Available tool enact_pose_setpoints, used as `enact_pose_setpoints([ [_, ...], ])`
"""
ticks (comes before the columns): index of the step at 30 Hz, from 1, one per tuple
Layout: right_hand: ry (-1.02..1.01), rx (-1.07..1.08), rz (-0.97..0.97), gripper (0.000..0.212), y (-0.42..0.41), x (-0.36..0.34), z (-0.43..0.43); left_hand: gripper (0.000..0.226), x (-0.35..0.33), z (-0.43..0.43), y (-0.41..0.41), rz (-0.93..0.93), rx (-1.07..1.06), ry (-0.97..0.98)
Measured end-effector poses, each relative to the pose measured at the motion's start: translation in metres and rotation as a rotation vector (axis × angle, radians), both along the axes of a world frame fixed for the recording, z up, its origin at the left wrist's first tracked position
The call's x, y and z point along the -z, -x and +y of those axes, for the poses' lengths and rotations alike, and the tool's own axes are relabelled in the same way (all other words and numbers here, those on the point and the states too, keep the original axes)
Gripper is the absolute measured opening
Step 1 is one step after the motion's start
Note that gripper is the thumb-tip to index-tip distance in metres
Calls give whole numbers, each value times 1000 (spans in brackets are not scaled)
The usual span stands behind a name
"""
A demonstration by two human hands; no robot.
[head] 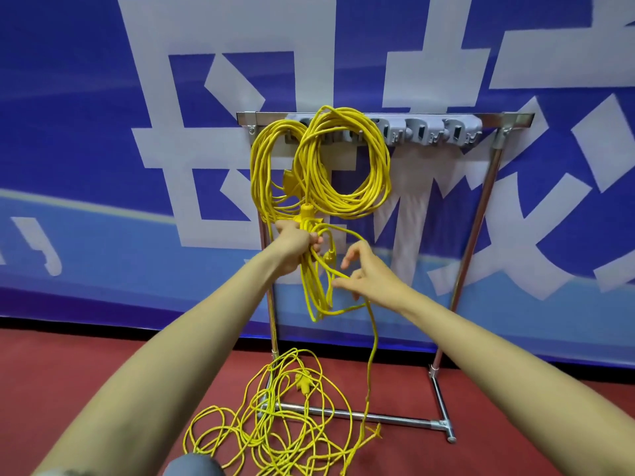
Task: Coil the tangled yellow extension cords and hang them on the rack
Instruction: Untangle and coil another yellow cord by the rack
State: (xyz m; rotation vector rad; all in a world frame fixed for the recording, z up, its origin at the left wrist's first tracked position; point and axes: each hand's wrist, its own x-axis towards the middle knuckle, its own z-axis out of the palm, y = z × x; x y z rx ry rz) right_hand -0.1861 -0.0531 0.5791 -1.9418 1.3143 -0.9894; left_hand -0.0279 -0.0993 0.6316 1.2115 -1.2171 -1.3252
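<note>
Behind the rack (481, 214) hangs a blue banner (86, 132) with large white characters. On the rack's left hooks two yellow coils (343, 159) are already hung. On the red floor (103, 389) at the rack's foot lies the tangled cord (275, 424), loose, overlapping and not yet gathered. In front of the rack's left post, a half-made bundle of loops (316, 286) droops from the left hand (297, 243), which grips it at the top in a closed fist. Just right of it, the right hand (369, 273) has its fingers loosely spread, its fingertips at a strand running down to the floor. The cord looks light, limp and prone to snagging, so it is probably best drawn up one strand at a time. A plug (302, 381) lies in the tangle.
</note>
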Motion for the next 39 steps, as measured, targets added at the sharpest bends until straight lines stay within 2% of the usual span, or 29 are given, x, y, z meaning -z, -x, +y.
enact_pose_setpoints([
  [4, -121, -85, 94, 16, 9, 5, 0, 19, -5, -2, -14, 53, 97, 66],
  [7, -265, -121, -130, 15, 10, 15, -1, 34, -8, -5, -25, 115, 118, 65],
  [9, -328, -89, -231, 14, 11, 17, -6, 29, -12, -2, -30, 78, 187, 76],
  [11, -206, 30, -194, 10, 10, 14, -14, 28, -15, 2, -31, 17, 253, 72],
  [14, 153, 347, -110, 14, 16, 1, -25, 30, -15, 7, -34, -51, 365, 69],
  [16, 287, 364, 5, 21, 23, -12, -28, 30, -11, 7, -38, -62, 425, 64],
  [18, 321, 278, 135, 24, 27, -18, -32, 30, -9, 9, -40, -65, 465, 70],
  [22, 305, 205, 318, 13, 26, -18, -35, 27, -5, 10, -42, -74, 515, 83],
  [29, 393, 239, 314, 9, 21, -25, -29, 23, -5, 17, -39, -3, 548, 25],
  [35, 522, 208, 564, 14, 14, -39, -24, 24, -5, 20, -31, 3, 542, -26],
  [37, 580, 180, 609, 15, 10, -42, -21, 25, -3, 20, -30, -15, 539, -6],
  [39, 545, 172, 577, 15, 6, -43, -22, 25, 1, 20, -30, -23, 522, 15],
])
